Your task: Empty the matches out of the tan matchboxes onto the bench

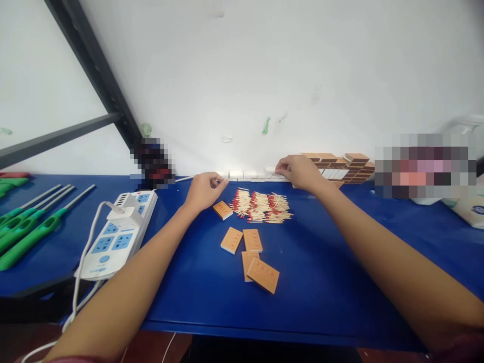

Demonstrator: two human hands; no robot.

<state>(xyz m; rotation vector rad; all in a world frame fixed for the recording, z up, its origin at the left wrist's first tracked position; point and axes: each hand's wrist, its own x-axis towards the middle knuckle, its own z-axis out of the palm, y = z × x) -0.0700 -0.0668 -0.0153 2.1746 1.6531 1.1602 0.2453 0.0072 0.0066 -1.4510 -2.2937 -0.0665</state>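
Observation:
My left hand (204, 190) rests on the blue table (325, 282) with fingers curled, just left of a row of white inner matchbox trays (244, 174) along the wall. My right hand (298, 170) reaches to the right end of that row, fingertips pinching a white tray (270, 170). Between my hands lies a pile of red-tipped matches (261, 206). An orange matchbox (223, 209) lies by my left wrist, and several more orange matchboxes (252, 254) lie nearer to me.
A stack of orange matchbox sleeves (342, 165) stands against the wall at the right. A white power strip (119, 233) with its cable lies at the left, beside several green long-nosed lighters (26, 227). A black metal frame (94, 70) slants at the upper left.

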